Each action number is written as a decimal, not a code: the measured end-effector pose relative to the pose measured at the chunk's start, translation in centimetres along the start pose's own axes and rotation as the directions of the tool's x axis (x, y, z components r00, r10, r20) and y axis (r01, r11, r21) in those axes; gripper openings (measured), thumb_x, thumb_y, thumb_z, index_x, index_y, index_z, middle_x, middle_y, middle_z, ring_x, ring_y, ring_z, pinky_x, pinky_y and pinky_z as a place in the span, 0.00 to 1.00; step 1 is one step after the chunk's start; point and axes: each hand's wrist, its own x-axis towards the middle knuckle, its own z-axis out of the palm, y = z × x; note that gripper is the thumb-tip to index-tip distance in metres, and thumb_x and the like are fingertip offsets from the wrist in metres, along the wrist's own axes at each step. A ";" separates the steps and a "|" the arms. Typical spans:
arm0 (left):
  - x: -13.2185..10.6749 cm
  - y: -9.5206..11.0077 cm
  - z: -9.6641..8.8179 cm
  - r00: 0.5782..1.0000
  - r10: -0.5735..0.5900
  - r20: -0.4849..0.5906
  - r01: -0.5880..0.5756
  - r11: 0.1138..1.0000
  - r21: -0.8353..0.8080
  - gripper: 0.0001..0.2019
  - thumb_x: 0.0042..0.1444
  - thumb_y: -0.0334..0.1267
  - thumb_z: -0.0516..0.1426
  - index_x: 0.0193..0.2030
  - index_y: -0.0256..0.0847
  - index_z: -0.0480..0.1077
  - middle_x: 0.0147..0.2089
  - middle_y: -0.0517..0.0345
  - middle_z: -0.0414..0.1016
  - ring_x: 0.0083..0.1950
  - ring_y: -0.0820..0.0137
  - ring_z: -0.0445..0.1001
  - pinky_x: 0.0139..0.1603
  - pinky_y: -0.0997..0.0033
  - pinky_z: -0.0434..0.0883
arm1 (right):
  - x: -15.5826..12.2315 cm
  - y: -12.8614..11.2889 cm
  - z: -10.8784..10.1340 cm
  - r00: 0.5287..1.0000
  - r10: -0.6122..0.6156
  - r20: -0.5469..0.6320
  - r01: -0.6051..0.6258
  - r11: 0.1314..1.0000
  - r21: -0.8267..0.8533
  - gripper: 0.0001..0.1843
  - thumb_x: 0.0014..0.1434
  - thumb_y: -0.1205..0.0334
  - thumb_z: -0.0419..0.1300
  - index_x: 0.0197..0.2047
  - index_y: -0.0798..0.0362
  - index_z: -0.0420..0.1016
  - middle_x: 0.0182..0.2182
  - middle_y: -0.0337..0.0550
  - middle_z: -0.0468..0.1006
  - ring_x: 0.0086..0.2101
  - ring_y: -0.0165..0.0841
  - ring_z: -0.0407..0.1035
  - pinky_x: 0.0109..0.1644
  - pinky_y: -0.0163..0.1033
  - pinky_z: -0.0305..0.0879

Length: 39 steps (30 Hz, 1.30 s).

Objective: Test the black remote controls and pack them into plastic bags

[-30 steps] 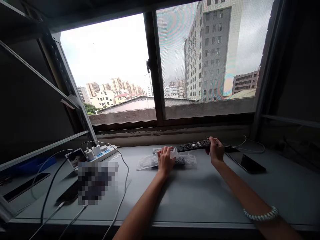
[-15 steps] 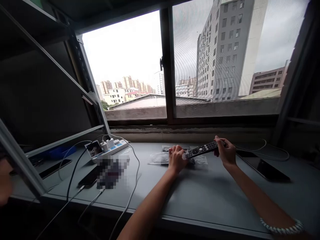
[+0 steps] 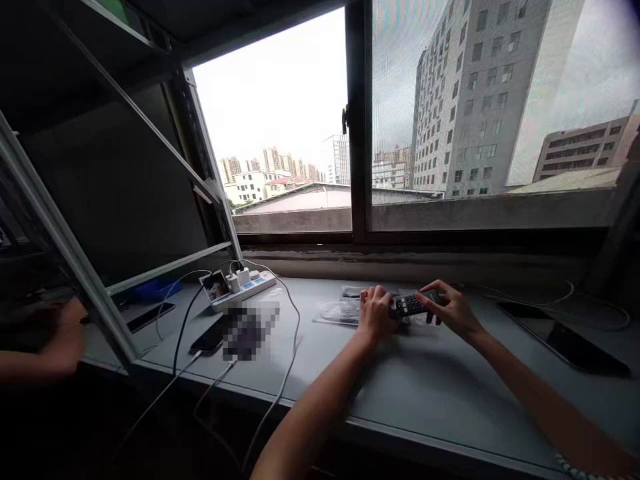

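A black remote control (image 3: 407,305) with rows of buttons lies between my two hands, held just above the desk. My left hand (image 3: 375,315) is closed around its left end, which the fingers hide. On the right end, my right hand (image 3: 451,309) grips with the thumb on top and the fingers beneath. Under and beside my left hand there is a clear plastic bag (image 3: 335,311) on the desk. Another dark item in plastic (image 3: 353,291) lies behind it, too covered to make out.
A black tablet-like device (image 3: 565,337) lies at the right, near a white cable (image 3: 595,308). To the left are a power strip (image 3: 250,290) with chargers, a phone (image 3: 213,333) and loose cables. A metal rack post (image 3: 85,267) separates off another person's arm (image 3: 55,343).
My right hand has slid closer to my left along the remote control, covering more of it. The view has turned left, and more of the other person's arm shows.
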 end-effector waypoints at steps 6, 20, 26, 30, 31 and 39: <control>0.1 0.2 -0.1 1.000 0.009 -0.020 -0.008 1.000 0.025 0.11 0.47 0.41 0.59 0.37 0.41 0.69 0.45 0.53 0.68 0.48 0.61 0.65 0.54 0.60 0.57 | 0.5 0.8 0.2 0.988 0.037 0.151 -0.058 0.988 0.141 0.23 0.54 0.41 0.53 0.36 0.55 0.71 0.21 0.39 0.75 0.14 0.29 0.67 0.17 0.33 0.62; 0.3 0.1 0.1 0.998 0.037 -0.046 -0.038 0.999 -0.013 0.14 0.48 0.44 0.60 0.38 0.42 0.65 0.44 0.54 0.67 0.48 0.62 0.65 0.53 0.60 0.58 | 0.3 -1.0 0.8 0.892 0.223 0.393 -0.335 0.910 0.245 0.32 0.49 0.58 0.61 0.57 0.50 0.62 0.37 0.45 0.78 0.25 0.35 0.74 0.24 0.38 0.71; 0.5 -0.6 -0.3 0.999 0.034 -0.038 -0.035 0.999 -0.032 0.19 0.44 0.43 0.62 0.42 0.43 0.64 0.45 0.56 0.68 0.50 0.62 0.64 0.55 0.60 0.56 | 0.8 -1.2 -0.3 0.945 0.204 0.256 -0.284 0.901 0.329 0.24 0.50 0.59 0.61 0.52 0.53 0.68 0.28 0.40 0.77 0.21 0.32 0.72 0.25 0.38 0.71; 0.6 -1.7 -0.4 0.999 -0.034 0.018 0.034 0.999 -0.005 0.22 0.42 0.46 0.63 0.43 0.43 0.65 0.46 0.55 0.69 0.51 0.60 0.64 0.55 0.59 0.55 | 1.3 -0.7 -1.6 0.974 0.228 0.016 -0.218 0.905 0.366 0.19 0.49 0.59 0.63 0.45 0.52 0.73 0.23 0.37 0.74 0.17 0.29 0.68 0.23 0.36 0.69; 0.6 -1.8 -0.4 0.999 -0.050 0.021 0.050 0.999 -0.005 0.22 0.42 0.46 0.63 0.44 0.42 0.65 0.46 0.54 0.69 0.51 0.60 0.64 0.55 0.59 0.55 | 1.4 -0.6 -1.9 0.969 0.244 -0.027 -0.215 0.897 0.387 0.18 0.49 0.59 0.63 0.44 0.52 0.74 0.23 0.37 0.74 0.17 0.28 0.67 0.23 0.36 0.68; 0.4 -2.2 -0.3 1.000 -0.030 -0.005 0.030 0.999 -0.043 0.17 0.51 0.53 0.58 0.41 0.43 0.68 0.42 0.56 0.74 0.47 0.62 0.69 0.55 0.59 0.55 | 1.6 -0.5 -2.1 0.938 0.273 0.212 -0.339 0.605 0.720 0.21 0.62 0.53 0.46 0.47 0.55 0.74 0.30 0.44 0.78 0.25 0.30 0.71 0.25 0.34 0.67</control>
